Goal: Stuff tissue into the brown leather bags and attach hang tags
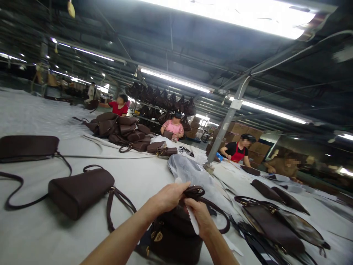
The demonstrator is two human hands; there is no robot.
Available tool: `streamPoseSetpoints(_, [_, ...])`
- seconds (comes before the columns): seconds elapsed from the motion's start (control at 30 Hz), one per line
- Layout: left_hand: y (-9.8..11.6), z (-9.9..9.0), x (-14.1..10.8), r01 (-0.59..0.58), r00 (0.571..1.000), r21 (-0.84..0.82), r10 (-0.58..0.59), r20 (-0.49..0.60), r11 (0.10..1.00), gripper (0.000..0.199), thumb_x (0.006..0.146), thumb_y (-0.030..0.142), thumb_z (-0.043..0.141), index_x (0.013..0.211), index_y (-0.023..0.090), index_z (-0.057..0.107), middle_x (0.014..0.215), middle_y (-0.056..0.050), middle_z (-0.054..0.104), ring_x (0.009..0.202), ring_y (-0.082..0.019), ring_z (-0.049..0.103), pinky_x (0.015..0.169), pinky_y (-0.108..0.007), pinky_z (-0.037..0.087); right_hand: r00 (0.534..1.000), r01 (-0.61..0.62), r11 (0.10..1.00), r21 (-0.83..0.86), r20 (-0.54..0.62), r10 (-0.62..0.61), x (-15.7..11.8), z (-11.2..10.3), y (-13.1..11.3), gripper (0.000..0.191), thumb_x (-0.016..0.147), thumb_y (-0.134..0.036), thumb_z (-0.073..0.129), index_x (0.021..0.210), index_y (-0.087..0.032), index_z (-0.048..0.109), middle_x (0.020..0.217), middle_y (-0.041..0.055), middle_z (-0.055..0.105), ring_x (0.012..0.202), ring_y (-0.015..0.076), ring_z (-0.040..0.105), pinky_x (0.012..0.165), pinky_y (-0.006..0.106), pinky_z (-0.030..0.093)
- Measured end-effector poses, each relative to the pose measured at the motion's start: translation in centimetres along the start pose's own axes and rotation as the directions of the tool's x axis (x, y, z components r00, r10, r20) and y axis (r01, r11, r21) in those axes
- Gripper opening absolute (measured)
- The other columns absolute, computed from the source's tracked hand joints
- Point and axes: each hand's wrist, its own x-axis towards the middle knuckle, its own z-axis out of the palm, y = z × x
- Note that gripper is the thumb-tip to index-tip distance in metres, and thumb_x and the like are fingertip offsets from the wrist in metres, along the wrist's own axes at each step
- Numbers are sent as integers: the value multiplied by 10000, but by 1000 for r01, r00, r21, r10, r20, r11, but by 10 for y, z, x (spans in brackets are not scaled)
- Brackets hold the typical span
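Dark brown handbag [176, 244] sits at the bottom centre of the frame, a round gold charm [156, 236] on its front. Over its top, the left hand [171, 198] and the right hand [200, 216] are both closed on a looped strap [194, 190]; a white strip [193, 221] shows along the right hand. All this rests on a broad, whitish table [143, 176] — a second bag [79, 191] lies at lower left, and crumpled clear plastic [187, 167] spreads just beyond the hands. A heap of brown bags [132, 136] fills the middle left. Beyond it, co-workers in pink [172, 129] and red [118, 108] stand near a rack of bags [160, 97]. Right of centre, a grey post [227, 127] rises, tilted, before stacked cartons [248, 130] — tube lights [175, 80] cross the dark ceiling [193, 55] above.
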Motion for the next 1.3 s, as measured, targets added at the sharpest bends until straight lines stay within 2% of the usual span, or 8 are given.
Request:
streamPoseSetpoints(0.23, [4,4,3,101,995,39,-101,19,994,651,842,181,466,1475,256,339,1009,-77,694,884,-239,636,809,-329,453,975,30,774,632,-189,116,3,21,-14,430,621,-395,826,962,-178,679,826,26,745,688,212,683,524,280,521])
streamPoseSetpoints(0.43, [0,12,-3,170,972,-456,-225,-68,874,1003,719,158,605,1534,156,20,776,-4,666,670,-173,595,664,-278,453,954,46,687,725,-236,186,9,25,-18,367,576,-284,865,870,-158,685,716,6,737,538,147,648,462,220,518])
streamPoseSetpoints(0.6, [-4,23,-5,123,940,-687,-306,-152,716,493,782,298,580,1228,88,585,662,2,600,570,-121,519,569,-237,405,955,23,642,767,-207,213,15,33,-18,328,574,-295,877,790,-157,673,582,-28,674,429,91,568,372,170,451])
streamPoseSetpoints(0.7, [-5,25,-2,149,922,-725,-360,-144,672,372,805,386,562,1024,103,666,608,12,568,504,-98,466,514,-222,360,957,1,659,753,-191,216,17,36,-17,369,547,-299,898,783,-165,649,518,-63,603,381,68,500,356,165,439])
streamPoseSetpoints(0.83, [-7,23,4,145,905,-667,-371,-210,731,238,790,309,545,851,114,668,626,13,570,525,-89,448,512,-210,348,946,-78,715,695,-175,274,10,34,-16,392,512,-282,915,747,-148,631,561,-56,587,428,40,497,375,123,427])
streamPoseSetpoints(1.0, [-12,20,6,131,901,-571,-338,-273,810,205,790,233,495,850,125,659,767,-19,637,650,-126,524,590,-228,426,988,-153,917,367,78,134,-11,18,-14,370,622,-414,826,775,-150,616,605,-41,585,403,23,443,317,105,320])
streamPoseSetpoints(1.17, [-13,20,3,145,915,-379,-269,-300,914,236,807,233,479,879,126,678,811,-37,660,758,-161,564,710,-261,451,994,61,964,-258,-71,-82,-32,5,-16,369,810,-455,600,1061,-185,619,602,-12,631,424,144,586,369,237,478])
streamPoseSetpoints(1.3, [-5,19,0,106,958,-307,-180,-224,946,257,815,216,454,897,134,684,868,-48,681,848,-184,590,800,-277,451,952,282,892,-352,-16,-307,-39,-5,-27,257,842,-411,571,989,-214,646,695,10,670,569,172,653,517,262,533])
